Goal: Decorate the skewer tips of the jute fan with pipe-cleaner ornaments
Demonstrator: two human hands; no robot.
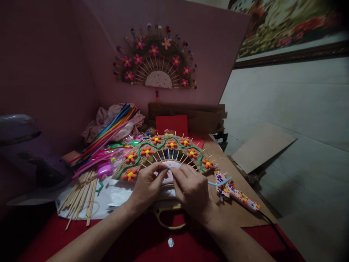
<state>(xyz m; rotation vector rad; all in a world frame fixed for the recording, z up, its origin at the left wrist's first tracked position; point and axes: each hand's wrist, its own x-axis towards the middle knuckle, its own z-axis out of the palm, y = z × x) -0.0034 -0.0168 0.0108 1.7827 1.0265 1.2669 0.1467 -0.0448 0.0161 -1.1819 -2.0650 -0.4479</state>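
My left hand and my right hand meet in front of the fan-shaped craft piece, fingertips pinched together. Between them shows the small tip of a light blue pipe cleaner, whose longer end sticks out to the right past my right hand. Both hands are closed on it. Behind them stands the half-round fan, wound with brown twine and set with orange flowers, a wavy green strip and thin wooden sticks. Its pale spotted centre is partly covered by my fingers.
A flower-patterned glue gun lies on cardboard at right, its cord trailing off. Wooden sticks and colourful pipe cleaners lie at left. A gold-coloured handle loop sits below my hands. A finished fan hangs on the pink board behind.
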